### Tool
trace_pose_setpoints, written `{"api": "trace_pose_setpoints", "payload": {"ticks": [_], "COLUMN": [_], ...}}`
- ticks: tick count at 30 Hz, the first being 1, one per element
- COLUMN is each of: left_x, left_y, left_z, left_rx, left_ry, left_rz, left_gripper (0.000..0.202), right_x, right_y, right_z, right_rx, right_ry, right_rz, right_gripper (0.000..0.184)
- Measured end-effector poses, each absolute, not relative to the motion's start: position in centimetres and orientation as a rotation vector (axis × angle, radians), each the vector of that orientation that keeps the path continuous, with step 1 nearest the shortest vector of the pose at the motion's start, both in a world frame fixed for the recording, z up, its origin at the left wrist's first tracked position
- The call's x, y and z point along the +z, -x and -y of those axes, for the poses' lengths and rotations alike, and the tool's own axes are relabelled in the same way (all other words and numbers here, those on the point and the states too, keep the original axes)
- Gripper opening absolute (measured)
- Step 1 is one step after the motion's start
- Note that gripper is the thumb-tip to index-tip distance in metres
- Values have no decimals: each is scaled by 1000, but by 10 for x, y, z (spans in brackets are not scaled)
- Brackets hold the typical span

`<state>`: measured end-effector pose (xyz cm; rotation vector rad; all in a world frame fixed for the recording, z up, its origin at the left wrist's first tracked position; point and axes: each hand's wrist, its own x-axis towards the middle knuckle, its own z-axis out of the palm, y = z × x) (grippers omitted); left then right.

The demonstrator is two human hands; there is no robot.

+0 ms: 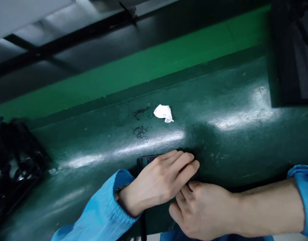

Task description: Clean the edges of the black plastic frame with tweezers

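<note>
A thin black rectangular frame lies low in the middle of the view, with green tabletop showing inside it. Across its upper part reaches my left hand, fingers bent and closed over the frame's hidden right side. Just below and to the right, my right hand is curled closed, its fingertips tucked under the left fingers. What the right fingertips pinch is hidden. Beyond the hands lies a crumpled white tissue. Fine black thread-like scraps sit left of the tissue in two small tangles.
The green tabletop is shiny and scuffed. A pile of glossy black parts stands at the left edge. At the upper right is a dark box-like object. A dark rail crosses behind the table.
</note>
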<state>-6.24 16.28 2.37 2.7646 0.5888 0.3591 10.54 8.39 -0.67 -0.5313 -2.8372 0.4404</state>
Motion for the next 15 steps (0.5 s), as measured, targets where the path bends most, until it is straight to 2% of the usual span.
{"api": "trace_pose_setpoints", "payload": {"ticks": [15], "left_x": [14], "left_y": [58], "left_z": [-164], "left_rx": [242], "left_ry": [-2825], "left_rz": [-600], "left_gripper": [28], "right_x": [-9], "right_y": [-105], "right_z": [-81], "right_rx": [440], "right_ry": [551], "right_rz": [2815], "right_gripper": [18]}}
